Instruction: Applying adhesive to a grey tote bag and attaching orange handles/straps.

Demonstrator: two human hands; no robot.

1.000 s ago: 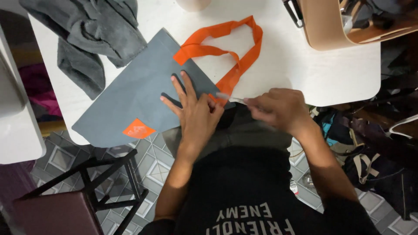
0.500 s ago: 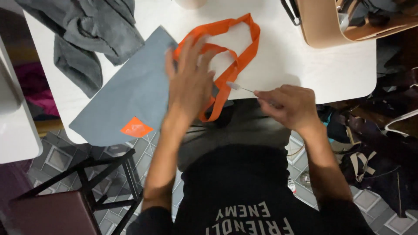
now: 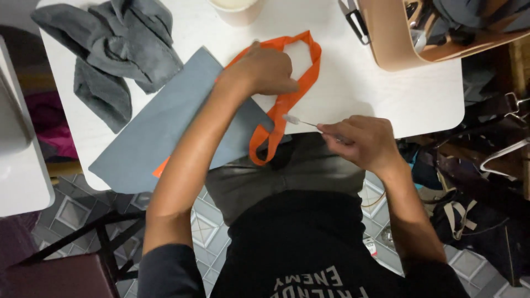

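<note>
At a white table (image 3: 386, 99), the left hand (image 3: 265, 70) grips the grey bag's (image 3: 165, 127) orange handles (image 3: 287, 99) while the right hand (image 3: 361, 142) pinches a thin tool (image 3: 301, 121), stitches apparently not yet touched.

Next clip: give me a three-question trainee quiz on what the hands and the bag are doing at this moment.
1. True or false: the left hand rests on the orange handles of the grey tote bag.
2. What does the right hand hold?
A. scissors
B. a thin metal tool with a pale tip
C. a cup
3. Fill in: the crumpled grey cloth lies on the white table, toward the person's ____ side.

Key
1. True.
2. B; it is pinched in the fingertips, tip pointing toward the handles.
3. Left.
</note>
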